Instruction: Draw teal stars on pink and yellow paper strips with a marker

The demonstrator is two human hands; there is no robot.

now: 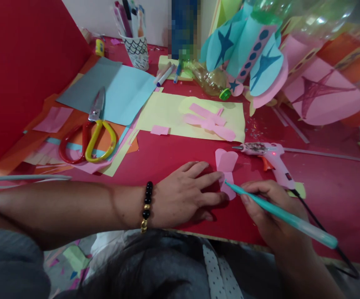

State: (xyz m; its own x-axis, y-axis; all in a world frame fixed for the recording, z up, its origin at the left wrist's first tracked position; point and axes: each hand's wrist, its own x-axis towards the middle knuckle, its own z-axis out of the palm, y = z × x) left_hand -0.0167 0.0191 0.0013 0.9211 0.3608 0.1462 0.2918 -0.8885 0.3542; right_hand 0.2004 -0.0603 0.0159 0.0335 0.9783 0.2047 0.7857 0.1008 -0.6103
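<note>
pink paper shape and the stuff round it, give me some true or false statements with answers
1. The left hand lies flat on the table with its fingertips at the pink paper shape. True.
2. The right hand holds the scissors. False: it holds a teal pen whose tip meets the pink shape; the scissors lie on coloured paper to the left.
3. The glue gun lies on the red table just behind the right hand. True.
4. The cup of markers stands next to the glue gun. False: it stands at the far edge of the table, near the wall.
5. A black beaded bracelet sits on the left wrist. True.
</note>
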